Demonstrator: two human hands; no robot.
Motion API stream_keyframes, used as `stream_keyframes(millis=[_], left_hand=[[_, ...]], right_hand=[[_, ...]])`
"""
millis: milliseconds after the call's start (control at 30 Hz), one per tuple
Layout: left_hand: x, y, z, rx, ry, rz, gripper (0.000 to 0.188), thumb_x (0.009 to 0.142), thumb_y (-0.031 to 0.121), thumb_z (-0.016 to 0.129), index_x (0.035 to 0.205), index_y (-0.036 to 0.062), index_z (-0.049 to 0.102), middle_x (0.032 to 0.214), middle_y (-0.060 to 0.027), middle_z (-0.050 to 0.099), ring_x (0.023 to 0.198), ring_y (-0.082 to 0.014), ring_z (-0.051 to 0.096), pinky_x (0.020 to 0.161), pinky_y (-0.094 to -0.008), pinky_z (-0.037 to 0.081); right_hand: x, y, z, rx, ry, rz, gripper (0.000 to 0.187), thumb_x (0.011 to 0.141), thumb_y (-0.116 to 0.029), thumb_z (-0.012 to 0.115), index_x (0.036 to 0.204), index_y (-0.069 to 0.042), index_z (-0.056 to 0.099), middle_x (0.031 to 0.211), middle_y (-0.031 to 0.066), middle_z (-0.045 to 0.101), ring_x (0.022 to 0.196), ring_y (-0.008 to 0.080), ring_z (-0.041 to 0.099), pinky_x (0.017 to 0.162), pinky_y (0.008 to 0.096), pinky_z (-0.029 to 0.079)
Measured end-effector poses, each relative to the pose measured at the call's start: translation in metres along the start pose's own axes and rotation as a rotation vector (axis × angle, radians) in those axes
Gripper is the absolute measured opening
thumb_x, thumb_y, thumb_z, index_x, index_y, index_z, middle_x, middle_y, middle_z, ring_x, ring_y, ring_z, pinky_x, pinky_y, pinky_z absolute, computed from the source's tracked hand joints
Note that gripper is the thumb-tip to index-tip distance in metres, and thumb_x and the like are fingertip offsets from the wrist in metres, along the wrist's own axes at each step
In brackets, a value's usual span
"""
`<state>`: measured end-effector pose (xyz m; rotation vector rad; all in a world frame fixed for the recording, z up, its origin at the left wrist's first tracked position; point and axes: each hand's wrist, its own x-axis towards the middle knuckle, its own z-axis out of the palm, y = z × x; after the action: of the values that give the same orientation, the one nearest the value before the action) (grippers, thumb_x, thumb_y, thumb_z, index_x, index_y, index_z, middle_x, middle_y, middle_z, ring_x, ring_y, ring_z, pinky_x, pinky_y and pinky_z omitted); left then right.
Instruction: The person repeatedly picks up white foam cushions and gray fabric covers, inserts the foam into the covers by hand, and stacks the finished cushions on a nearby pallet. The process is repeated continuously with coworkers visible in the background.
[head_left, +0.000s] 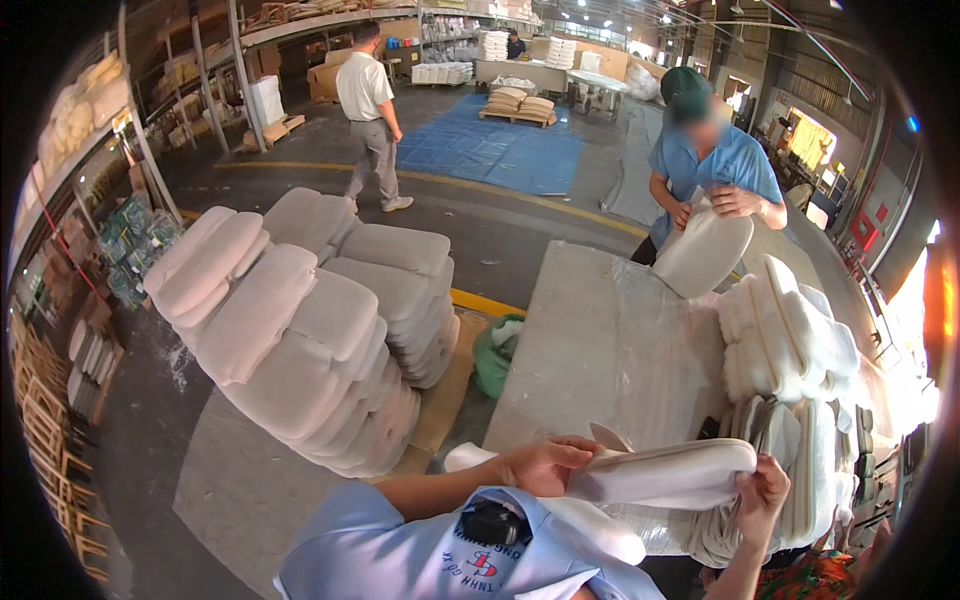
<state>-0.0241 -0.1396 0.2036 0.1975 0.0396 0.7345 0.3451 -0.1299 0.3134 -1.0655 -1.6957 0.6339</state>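
Plastic-covered pale grey worktop (600,340): white padded fabric cushion (670,472) held above its near side, long axis left-right; left grip (548,466) clamped on one end, right grip (764,492) pinching the other.

Off-white cushion (665,473) — blue tarp (465,150)

The person wears a pale blue shirt (400,560) with a short left sleeve (340,525) that leaves the forearm (447,487) bare. A collar (528,503) of the same blue stands around a rounded black item (493,523) (what it is, I cannot tell). Below it, dark lettering (459,572) curves about a small red emblem (482,566). The left hand (548,466) and right hand (763,494) are bare.
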Motion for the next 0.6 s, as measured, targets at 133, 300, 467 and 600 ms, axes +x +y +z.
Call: stream_keyframes(millis=[133,300,467,600], left_hand=[[-0.013,-0.014,-0.011,0.058,-0.116,0.051,0.040,0.106,0.018,0.058,0.142,0.0008,0.058,0.134,-0.0117,0.069,0.123,-0.0264,0.067,0.111,-0.0447,0.050],[-0.007,-0.026,-0.005,0.126,-0.191,0.082,0.042,0.105,0.019,0.059,0.143,0.0008,0.060,0.132,-0.0111,0.070,0.121,-0.0246,0.068,0.109,-0.0407,0.049],[-0.002,-0.020,-0.014,0.374,0.181,0.118,0.042,0.105,0.031,0.063,0.136,0.0023,0.064,0.126,-0.0116,0.072,0.116,-0.0239,0.069,0.103,-0.0396,0.053],[-0.023,-0.017,-0.043,0.337,0.477,0.305,0.031,0.106,0.022,0.063,0.130,0.0032,0.067,0.119,-0.0070,0.073,0.109,-0.0188,0.070,0.095,-0.0336,0.055]], right_hand=[[0.016,-0.064,-0.025,-0.284,-0.413,0.023,0.009,0.077,0.003,0.073,0.081,0.002,0.065,0.070,0.0070,0.062,0.061,0.0126,0.057,0.054,0.0293,0.039],[0.087,-0.099,-0.028,0.548,-0.852,0.468,0.024,0.097,-0.021,0.074,0.095,0.002,0.070,0.082,0.0125,0.069,0.072,0.0264,0.071,0.061,0.0386,0.060],[0.058,-0.008,0.133,0.382,-0.550,0.905,0.029,0.102,-0.028,0.070,0.112,-0.002,0.066,0.100,0.0100,0.068,0.095,0.0237,0.070,0.083,0.0423,0.060],[-0.004,0.055,0.201,0.340,-0.796,0.806,0.030,0.101,-0.029,0.072,0.113,-0.003,0.065,0.101,0.0076,0.069,0.094,0.0209,0.070,0.081,0.0378,0.059]])
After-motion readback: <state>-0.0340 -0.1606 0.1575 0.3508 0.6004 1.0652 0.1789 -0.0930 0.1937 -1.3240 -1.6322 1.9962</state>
